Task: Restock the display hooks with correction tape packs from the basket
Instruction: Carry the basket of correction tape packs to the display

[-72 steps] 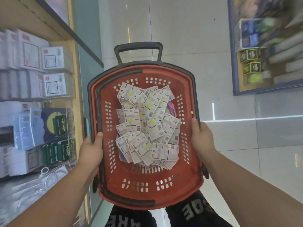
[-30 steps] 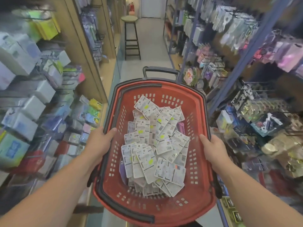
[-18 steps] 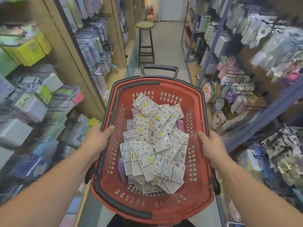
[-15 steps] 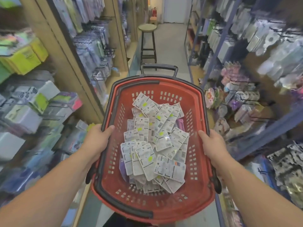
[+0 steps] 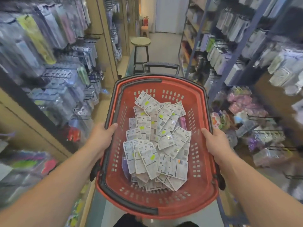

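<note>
Stool (image 5: 140,41) now lower in view; hands (image 5: 102,136) (image 5: 215,143) grip basket (image 5: 201,102); shelf goods (image 5: 62,89) blurred.

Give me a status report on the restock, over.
Left hand, right hand grip basket sides. Correction tape packs piled inside. Stool ahead in aisle.

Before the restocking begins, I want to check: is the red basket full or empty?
Partly full. A loose pile of correction tape packs lies in the basket, well below its rim.

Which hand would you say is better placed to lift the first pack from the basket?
Left, narrowly: both the left hand and right hand grip the basket rim, but the left thumb points inward toward the packs.
</note>
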The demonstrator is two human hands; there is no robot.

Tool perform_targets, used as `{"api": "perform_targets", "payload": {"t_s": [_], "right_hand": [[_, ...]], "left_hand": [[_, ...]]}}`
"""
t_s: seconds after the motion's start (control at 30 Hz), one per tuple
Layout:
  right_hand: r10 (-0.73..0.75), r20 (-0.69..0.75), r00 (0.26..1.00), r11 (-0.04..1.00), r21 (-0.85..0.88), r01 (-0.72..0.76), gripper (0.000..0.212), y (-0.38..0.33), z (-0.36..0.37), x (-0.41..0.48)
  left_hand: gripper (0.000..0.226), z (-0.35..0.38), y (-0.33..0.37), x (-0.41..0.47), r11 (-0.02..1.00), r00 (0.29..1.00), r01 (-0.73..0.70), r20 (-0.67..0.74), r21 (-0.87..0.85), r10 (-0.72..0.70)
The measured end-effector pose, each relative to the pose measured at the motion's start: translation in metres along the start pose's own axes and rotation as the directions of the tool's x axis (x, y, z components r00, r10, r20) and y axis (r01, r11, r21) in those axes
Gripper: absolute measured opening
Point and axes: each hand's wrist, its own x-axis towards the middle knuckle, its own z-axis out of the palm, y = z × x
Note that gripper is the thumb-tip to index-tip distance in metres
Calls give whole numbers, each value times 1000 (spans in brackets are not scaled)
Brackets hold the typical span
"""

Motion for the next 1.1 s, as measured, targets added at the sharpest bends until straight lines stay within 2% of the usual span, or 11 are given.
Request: {"api": "perform_targets", "payload": {"t_s": [0.17, 0.27, 0.37, 0.43, 0.5, 0.6, 0.73, 0.87, 1.03, 1.1], "right_hand": [[12, -32, 999, 1000, 20, -11, 26, -54, 35, 94], [8, -33, 999, 1000, 3, -8, 29, -81, 52, 160], [2, -6, 1000, 1000, -28, -2, 29, -113, 68, 228], [-22, 15, 1000, 999, -29, 22, 23, -127, 77, 280], [-25, 7, 1000, 1000, 5, 25, 31, -142, 90, 338], [-13, 47, 999, 1000, -10, 14, 45, -169, 103, 419], [-69, 97, 993, 997, 25, 66, 49, -218, 112, 500], [-73, 90, 993, 997, 21, 71, 40, -264, 137, 595], [-61, 90, 994, 997, 55, 56, 44, -331, 179, 696], [-49, 82, 995, 997, 57, 45, 33, -361, 199, 734]], "left_hand": [[20, 17, 56, 110, 998, 998, -57, 34, -2, 57], [8, 37, 89, 166, 999, 999, -46, 27, 19, 46], [22, 65, 107, 236, 999, 1000, -25, 11, 32, 24], [22, 86, 123, 278, 998, 1000, -10, -8, 59, 10], [26, 106, 139, 323, 997, 1000, 12, -30, 79, -9], [50, 132, 175, 379, 995, 995, 63, -80, 79, -57], [30, 159, 218, 444, 993, 990, 78, -120, 83, -68], [34, 187, 252, 535, 994, 988, 85, -138, 74, -75], [46, 212, 289, 667, 994, 991, 66, -124, 87, -54], [54, 220, 307, 723, 994, 995, 61, -88, 94, -53]]}}
